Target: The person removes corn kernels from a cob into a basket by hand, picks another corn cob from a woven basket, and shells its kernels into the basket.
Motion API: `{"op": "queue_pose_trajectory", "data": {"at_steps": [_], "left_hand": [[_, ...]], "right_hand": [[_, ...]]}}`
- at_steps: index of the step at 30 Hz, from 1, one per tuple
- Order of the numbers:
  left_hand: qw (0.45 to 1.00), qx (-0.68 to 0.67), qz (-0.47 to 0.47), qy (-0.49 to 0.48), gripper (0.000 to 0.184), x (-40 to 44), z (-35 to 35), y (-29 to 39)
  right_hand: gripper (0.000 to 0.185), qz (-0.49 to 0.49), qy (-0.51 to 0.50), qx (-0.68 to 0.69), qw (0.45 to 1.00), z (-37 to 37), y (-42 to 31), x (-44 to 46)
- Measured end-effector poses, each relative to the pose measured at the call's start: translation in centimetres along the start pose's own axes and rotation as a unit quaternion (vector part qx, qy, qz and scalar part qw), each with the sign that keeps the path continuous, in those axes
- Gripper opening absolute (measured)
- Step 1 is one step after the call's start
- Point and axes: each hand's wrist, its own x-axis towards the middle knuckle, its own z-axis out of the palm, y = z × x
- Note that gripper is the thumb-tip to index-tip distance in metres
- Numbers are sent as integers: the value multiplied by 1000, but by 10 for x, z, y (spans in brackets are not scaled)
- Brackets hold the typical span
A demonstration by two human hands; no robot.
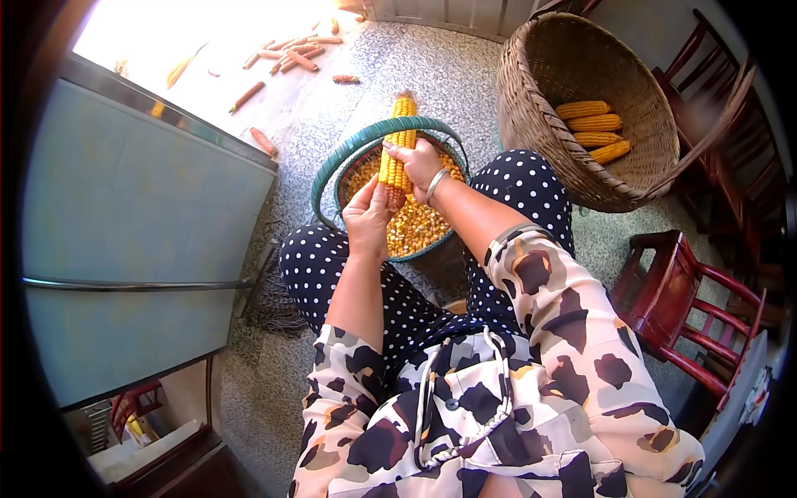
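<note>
An ear of yellow corn (402,124) stands nearly upright over a green-handled basket (383,127) that holds loose kernels (413,226). My right hand (419,166) is wrapped round the cob's middle from the right, a bracelet at its wrist. Low on the left side of the same cob, the thumb and fingers of my left hand (368,214) are pressed together against it. Reddish, bare cob shows at the ear's lower end, where kernels are gone. The basket sits between my knees.
A large wicker basket (531,124) at the upper right holds several corn ears (596,123). Stripped cobs (300,58) lie on the floor at the upper left. A red wooden chair (664,290) is at the right, and a pale blue panel (141,232) stands at the left.
</note>
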Motion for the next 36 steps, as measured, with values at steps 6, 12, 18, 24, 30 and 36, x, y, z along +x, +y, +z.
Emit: {"op": "queue_pose_trajectory", "data": {"at_steps": [6, 12, 18, 24, 30, 36], "left_hand": [[998, -58, -34, 19, 24, -1, 4, 4], [999, 32, -17, 2, 21, 2, -8, -1], [996, -71, -61, -4, 18, 0, -4, 4], [996, 89, -3, -27, 16, 2, -2, -3], [996, 87, 7, -30, 17, 0, -3, -3], [997, -39, -56, -34, 21, -3, 1, 3]], "right_hand": [[19, -3, 10, -56, 998, 1, 3, -3], [18, 29, 15, -15, 999, 3, 0, -3], [24, 33, 19, -1, 999, 3, -4, -6], [31, -38, 48, -89, 994, 0, 11, 1], [24, 17, 20, -16, 1000, -1, -1, -4], [21, 2, 46, -22, 999, 1, -1, -2]]}}
